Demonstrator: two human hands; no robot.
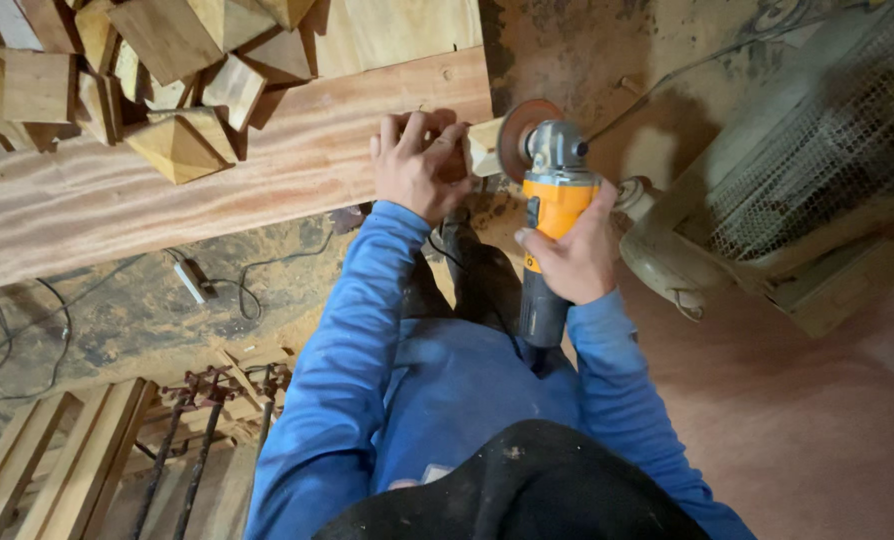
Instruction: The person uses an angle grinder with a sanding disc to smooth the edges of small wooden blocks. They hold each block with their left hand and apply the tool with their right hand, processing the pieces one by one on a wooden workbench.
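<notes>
At upper centre of the frame, the left hand [419,160] is closed over a small pale wooden block [484,147], pinning it at the end of a long reddish plank [217,170]. The right hand [570,250] grips the orange body of an angle grinder [549,215]. The grinder's long axis runs nearly vertical in frame, head toward the top, tail toward the blue sleeves. Its disc [517,135] stands on edge, touching the block's right face. Pyramid-topped wooden blocks [167,80] are piled at upper left. A mesh-guarded machine [797,160] sits at right.
</notes>
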